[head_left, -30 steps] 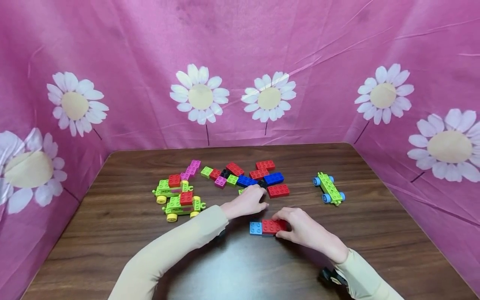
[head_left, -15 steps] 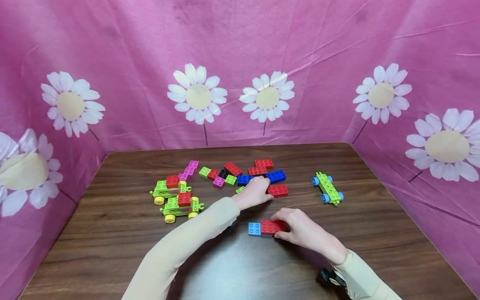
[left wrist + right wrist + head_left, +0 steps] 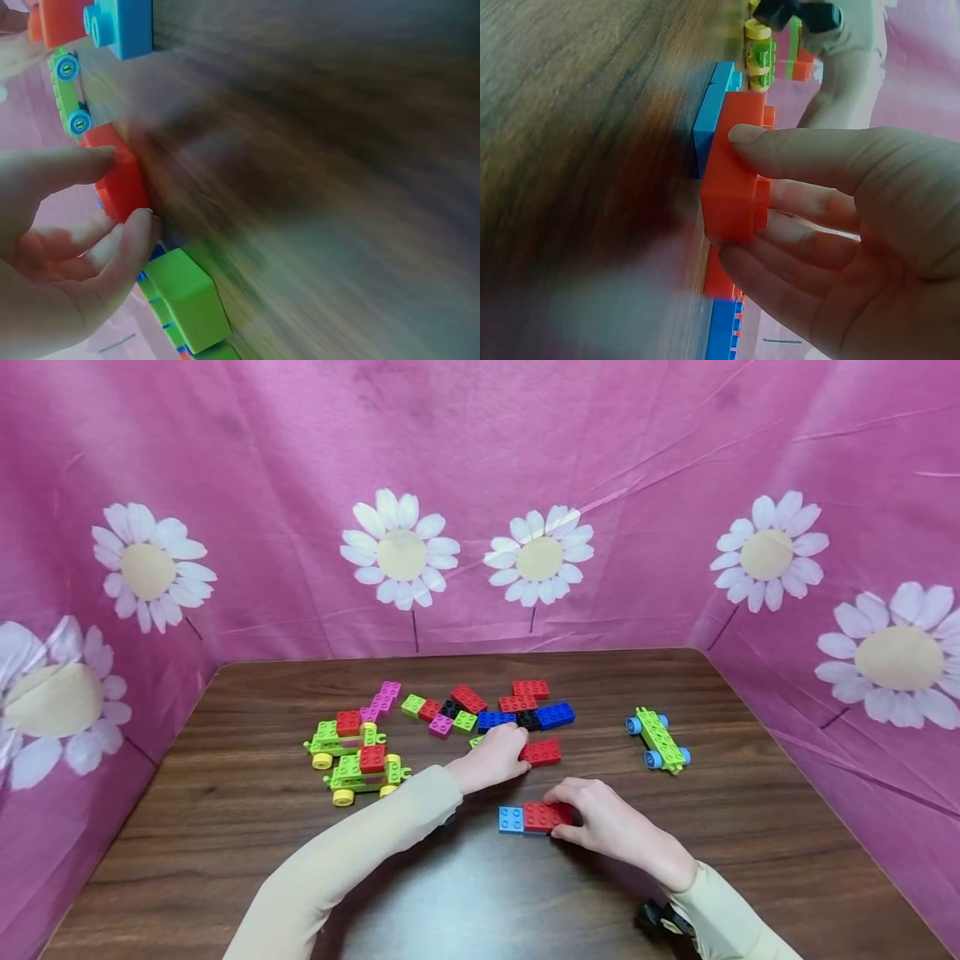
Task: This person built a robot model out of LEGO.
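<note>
Red brick (image 3: 543,752), one, pinched in left hand (image 3: 491,759); red-and-blue assembly (image 3: 533,817), one, gripped by right hand (image 3: 611,823); step: seemingly fetching; next move probably calls for lifting clear

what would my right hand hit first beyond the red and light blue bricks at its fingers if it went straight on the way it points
Probably your left hand or its sleeve, up and left in the head view, though depth is unclear.
</note>
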Demonstrator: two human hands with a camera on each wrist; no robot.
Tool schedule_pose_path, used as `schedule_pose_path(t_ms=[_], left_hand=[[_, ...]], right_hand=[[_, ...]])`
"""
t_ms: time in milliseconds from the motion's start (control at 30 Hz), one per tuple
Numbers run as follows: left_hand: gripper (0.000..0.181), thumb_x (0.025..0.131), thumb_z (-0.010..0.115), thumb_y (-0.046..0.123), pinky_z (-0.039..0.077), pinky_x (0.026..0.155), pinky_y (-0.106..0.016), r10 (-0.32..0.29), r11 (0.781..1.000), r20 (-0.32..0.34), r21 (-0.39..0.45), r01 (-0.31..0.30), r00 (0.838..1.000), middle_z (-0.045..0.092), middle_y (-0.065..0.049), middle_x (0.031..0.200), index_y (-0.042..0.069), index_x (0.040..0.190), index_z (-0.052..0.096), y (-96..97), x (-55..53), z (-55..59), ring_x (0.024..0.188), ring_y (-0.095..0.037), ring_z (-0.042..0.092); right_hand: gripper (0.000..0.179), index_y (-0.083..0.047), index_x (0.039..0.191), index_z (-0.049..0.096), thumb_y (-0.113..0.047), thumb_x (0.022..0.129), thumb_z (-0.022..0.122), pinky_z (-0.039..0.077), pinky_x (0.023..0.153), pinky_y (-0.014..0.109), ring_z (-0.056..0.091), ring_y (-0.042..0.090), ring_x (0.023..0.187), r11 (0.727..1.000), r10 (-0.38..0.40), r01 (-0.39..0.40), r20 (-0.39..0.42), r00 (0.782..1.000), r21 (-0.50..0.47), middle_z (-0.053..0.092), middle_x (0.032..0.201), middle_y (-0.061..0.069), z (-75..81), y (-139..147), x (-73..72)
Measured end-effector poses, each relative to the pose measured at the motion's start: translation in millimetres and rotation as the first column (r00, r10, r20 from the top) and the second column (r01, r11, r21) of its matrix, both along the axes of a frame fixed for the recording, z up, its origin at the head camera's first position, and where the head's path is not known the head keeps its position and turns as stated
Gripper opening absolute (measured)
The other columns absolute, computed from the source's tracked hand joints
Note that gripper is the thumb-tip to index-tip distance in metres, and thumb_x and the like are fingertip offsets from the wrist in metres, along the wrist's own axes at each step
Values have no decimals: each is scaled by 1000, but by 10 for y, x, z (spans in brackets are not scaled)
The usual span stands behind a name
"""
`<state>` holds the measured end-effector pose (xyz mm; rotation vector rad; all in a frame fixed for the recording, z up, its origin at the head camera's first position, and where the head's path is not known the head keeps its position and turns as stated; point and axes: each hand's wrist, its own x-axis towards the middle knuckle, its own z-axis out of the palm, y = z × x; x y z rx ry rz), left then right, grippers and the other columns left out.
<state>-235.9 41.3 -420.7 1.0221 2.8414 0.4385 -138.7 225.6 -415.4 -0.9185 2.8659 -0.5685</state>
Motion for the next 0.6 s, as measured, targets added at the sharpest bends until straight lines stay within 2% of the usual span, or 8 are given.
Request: schedule_pose_path(t_ms=[167, 400, 600], left_hand=[[21, 87, 77, 22, 48, 66, -26, 8, 1000, 17, -10, -8, 1000, 66, -8, 84, 5, 85, 66, -185, 86, 12, 79, -18, 60], [24, 84, 80, 22, 48, 66, -26, -34, 996, 43, -78, 37, 998, 67, -8, 84, 3, 93, 68, -452, 278, 36, 76, -16, 58], [26, 81, 82, 20, 53, 69, -27, -7, 994, 79, -110, 16, 997, 65, -8, 83, 2, 92, 68, -746, 463, 82, 75, -16, 58]], right_hand=[[32, -9, 108, 72, -19, 80, 82, 59, 83, 34, 68, 15, 92, 1000, 3, -3, -5, 1000, -3, 73, 102, 2, -6, -21, -22], [33, -9, 109, 71, -19, 80, 82, 59, 84, 36, 68, 15, 93, 1000, 3, -4, 21, 1000, 4, 73, 104, 3, -5, -37, -49], [32, -9, 109, 71, -19, 81, 81, 59, 84, 37, 68, 16, 94, 1000, 11, -11, 15, 1000, 2, 73, 105, 3, -12, -59, -62]])
